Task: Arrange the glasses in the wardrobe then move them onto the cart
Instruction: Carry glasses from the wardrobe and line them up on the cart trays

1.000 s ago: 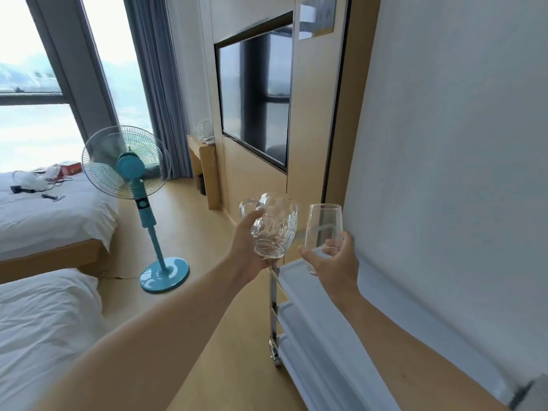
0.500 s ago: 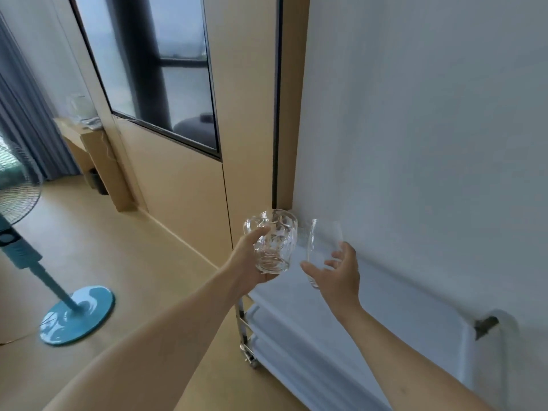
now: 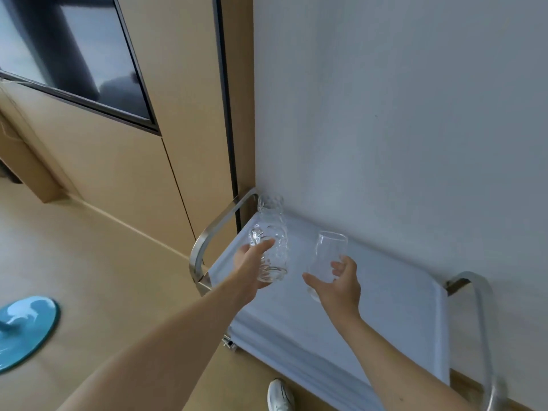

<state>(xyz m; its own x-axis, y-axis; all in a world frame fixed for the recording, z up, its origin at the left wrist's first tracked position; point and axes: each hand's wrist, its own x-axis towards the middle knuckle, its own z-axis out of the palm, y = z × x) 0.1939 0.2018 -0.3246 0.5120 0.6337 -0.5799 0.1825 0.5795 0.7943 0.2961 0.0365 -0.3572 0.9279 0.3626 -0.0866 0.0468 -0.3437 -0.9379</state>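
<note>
While both glasses remain in hand above the cart, judged late in the task: wardrobe stage not checkable from this view, transfer to the cart under way, set-down not yet done. Left hand [image 3: 250, 269] curled round the stacked clear faceted tumblers [image 3: 270, 241], tilted, base low over the near left corner of the top tray; contact with the tray cannot be told. Right hand [image 3: 336, 287] gripping the plain clear stemless glass [image 3: 327, 256] from below and behind, fingers wrapped on its lower wall, glass held upright above the tray. Left to do, by judgement: lower both, release, check standing.

White tiered metal cart [image 3: 400, 307] with chrome handles, parked against a white wall [image 3: 385, 99]. Tan wood panelling [image 3: 184, 114] to the left, dark glossy screen [image 3: 68, 46] set in it. Light wood floor [image 3: 103, 277]; round teal fan base [image 3: 23, 330] at lower left; white shoe [image 3: 278, 396] at the bottom edge.
</note>
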